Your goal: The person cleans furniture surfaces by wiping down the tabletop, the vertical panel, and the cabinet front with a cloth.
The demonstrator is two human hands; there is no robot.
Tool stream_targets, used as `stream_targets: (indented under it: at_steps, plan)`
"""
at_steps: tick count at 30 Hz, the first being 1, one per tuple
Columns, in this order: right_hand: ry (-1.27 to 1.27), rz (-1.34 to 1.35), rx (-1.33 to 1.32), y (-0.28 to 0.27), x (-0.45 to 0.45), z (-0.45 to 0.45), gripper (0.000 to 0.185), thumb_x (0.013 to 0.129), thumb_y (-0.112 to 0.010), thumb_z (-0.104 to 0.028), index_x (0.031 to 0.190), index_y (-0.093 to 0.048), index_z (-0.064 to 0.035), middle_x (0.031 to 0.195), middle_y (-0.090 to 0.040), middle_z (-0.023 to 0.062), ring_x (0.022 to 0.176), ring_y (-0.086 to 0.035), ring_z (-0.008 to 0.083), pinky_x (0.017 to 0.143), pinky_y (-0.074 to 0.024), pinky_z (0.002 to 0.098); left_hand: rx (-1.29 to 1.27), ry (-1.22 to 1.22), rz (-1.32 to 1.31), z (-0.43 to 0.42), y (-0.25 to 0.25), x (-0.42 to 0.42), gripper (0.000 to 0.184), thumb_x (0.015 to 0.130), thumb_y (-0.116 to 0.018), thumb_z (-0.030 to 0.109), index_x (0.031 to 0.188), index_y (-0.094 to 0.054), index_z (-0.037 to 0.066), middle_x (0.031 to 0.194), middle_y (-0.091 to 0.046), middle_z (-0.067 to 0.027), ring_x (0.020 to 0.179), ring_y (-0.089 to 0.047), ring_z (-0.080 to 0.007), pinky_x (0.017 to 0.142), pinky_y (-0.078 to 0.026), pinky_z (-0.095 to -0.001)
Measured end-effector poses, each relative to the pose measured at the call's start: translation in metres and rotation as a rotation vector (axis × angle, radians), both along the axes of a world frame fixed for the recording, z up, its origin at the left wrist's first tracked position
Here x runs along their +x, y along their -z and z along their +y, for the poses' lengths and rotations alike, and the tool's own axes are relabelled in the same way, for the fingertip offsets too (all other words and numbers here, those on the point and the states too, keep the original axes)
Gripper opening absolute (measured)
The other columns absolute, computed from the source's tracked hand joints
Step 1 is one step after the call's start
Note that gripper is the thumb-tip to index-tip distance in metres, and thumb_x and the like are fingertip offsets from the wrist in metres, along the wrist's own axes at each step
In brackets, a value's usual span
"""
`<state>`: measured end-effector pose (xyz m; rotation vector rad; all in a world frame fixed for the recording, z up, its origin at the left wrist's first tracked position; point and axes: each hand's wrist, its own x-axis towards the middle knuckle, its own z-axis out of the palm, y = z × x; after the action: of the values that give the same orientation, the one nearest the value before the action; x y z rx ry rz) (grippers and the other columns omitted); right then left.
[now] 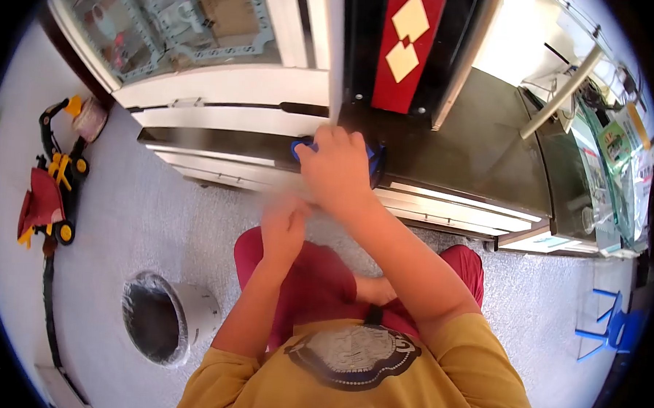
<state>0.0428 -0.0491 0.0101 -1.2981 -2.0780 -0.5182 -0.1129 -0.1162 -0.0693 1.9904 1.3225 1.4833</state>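
My right hand point(336, 164) is on the dark ledge of the cabinet, its fingers bent down over a blue cloth-like item point(375, 162). Most of that item is hidden beneath the hand; bits of blue and a dark edge stick out on both sides. Lower and to the left, my left hand point(285, 224) hovers in front of the white drawers point(241, 172), smeared by motion. Whether its fingers hold anything does not show.
A toy digger point(54, 177) stands on the floor at left, with a grey bucket point(198, 311) nearer me. Above the ledge point(460, 162) rise glass-fronted doors point(196, 23) and a red-and-black panel point(403, 54). Glass shelving point(599, 165) and a blue chair point(617, 326) are at right.
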Motion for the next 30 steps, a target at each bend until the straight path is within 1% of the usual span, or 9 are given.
stream_targets:
  at_steps: [4, 8, 11, 12, 15, 17, 18, 21, 30]
  plan:
    - [0.102, 0.012, -0.083, -0.009, 0.045, -0.013, 0.019, 0.085, -0.077, -0.024, 0.101, -0.087, -0.0211, 0.092, -0.065, 0.006, 0.094, -0.064, 0.0285, 0.08, -0.0467, 0.0447, -0.061, 0.026, -0.077, -0.005, -0.009, -0.001, 0.019, 0.092, -0.054, -0.013, 0.086, -0.065, 0.0, 0.087, -0.068, -0.0104, 0.083, -0.066, -0.0222, 0.077, -0.051, -0.0318]
    - [0.279, 0.024, -0.118, -0.018, 0.12, -0.026, 0.018, 0.087, -0.078, -0.023, 0.102, -0.088, -0.0217, 0.093, -0.067, 0.0049, 0.095, -0.067, 0.0291, 0.081, -0.0503, 0.0468, -0.035, 0.053, -0.051, 0.006, -0.024, 0.014, 0.019, 0.093, -0.054, -0.013, 0.088, -0.067, 0.0, 0.089, -0.068, -0.0101, 0.084, -0.066, -0.023, 0.078, -0.051, -0.0315]
    - [0.419, 0.045, -0.102, -0.013, 0.175, -0.031, 0.013, 0.088, -0.077, -0.026, 0.096, -0.086, -0.0223, 0.095, -0.067, 0.0053, 0.098, -0.068, 0.0287, 0.081, -0.0501, 0.0472, 0.187, 0.103, 0.069, 0.034, -0.04, 0.047, 0.02, 0.095, -0.054, -0.012, 0.095, -0.069, 0.001, 0.097, -0.07, -0.0102, 0.085, -0.066, -0.0219, 0.077, -0.051, -0.0315]
    - [0.444, 0.048, -0.112, -0.01, 0.188, -0.032, 0.014, 0.089, -0.078, -0.026, 0.099, -0.087, -0.0229, 0.095, -0.067, 0.0053, 0.098, -0.067, 0.0283, 0.082, -0.0498, 0.0467, 0.177, 0.116, 0.093, 0.042, -0.052, 0.06, 0.02, 0.095, -0.055, -0.011, 0.098, -0.071, 0.002, 0.1, -0.07, -0.0105, 0.085, -0.067, -0.0233, 0.076, -0.052, -0.0326]
    - [0.454, 0.003, -0.062, -0.015, 0.195, -0.039, 0.016, 0.091, -0.078, -0.023, 0.104, -0.087, -0.0227, 0.094, -0.067, 0.0034, 0.094, -0.068, 0.0279, 0.08, -0.0509, 0.0464, 0.172, 0.142, 0.198, 0.068, -0.08, 0.101, 0.023, 0.096, -0.059, -0.007, 0.107, -0.075, 0.005, 0.109, -0.072, -0.0108, 0.086, -0.07, -0.0281, 0.076, -0.055, -0.0365]
    - [0.479, -0.041, -0.096, -0.014, 0.193, -0.036, 0.019, 0.091, -0.079, -0.026, 0.108, -0.086, -0.0226, 0.097, -0.065, 0.0036, 0.097, -0.066, 0.0271, 0.081, -0.0491, 0.0454, 0.206, 0.141, 0.315, 0.089, -0.09, 0.124, 0.024, 0.097, -0.062, -0.003, 0.113, -0.077, 0.007, 0.115, -0.073, -0.0101, 0.088, -0.071, -0.0317, 0.078, -0.058, -0.0398]
    - [0.495, -0.064, -0.104, -0.015, 0.19, -0.034, 0.02, 0.091, -0.079, -0.027, 0.109, -0.086, -0.0226, 0.099, -0.065, 0.0037, 0.098, -0.065, 0.027, 0.082, -0.0485, 0.0452, 0.215, 0.148, 0.344, 0.104, -0.084, 0.13, 0.024, 0.098, -0.064, 0.003, 0.115, -0.079, 0.01, 0.118, -0.074, -0.0093, 0.092, -0.073, -0.0349, 0.082, -0.059, -0.0446]
    - [0.507, -0.089, -0.127, -0.01, 0.183, -0.019, 0.022, 0.091, -0.08, -0.03, 0.111, -0.084, -0.0221, 0.104, -0.063, 0.0053, 0.1, -0.063, 0.0277, 0.082, -0.0462, 0.0448, 0.099, 0.109, 0.445, 0.122, -0.074, 0.14, 0.022, 0.099, -0.065, 0.006, 0.114, -0.08, 0.01, 0.118, -0.074, -0.0098, 0.093, -0.074, -0.0347, 0.083, -0.06, -0.0457]
    - [0.61, -0.144, -0.14, -0.001, 0.167, 0.015, 0.019, 0.091, -0.08, -0.029, 0.105, -0.079, -0.0165, 0.108, -0.064, 0.0082, 0.101, -0.062, 0.0303, 0.084, -0.0465, 0.0462, 0.117, 0.099, 0.386, 0.119, -0.073, 0.138, 0.018, 0.099, -0.066, 0.008, 0.108, -0.081, 0.009, 0.114, -0.075, -0.0095, 0.095, -0.074, -0.0365, 0.084, -0.06, -0.0464]
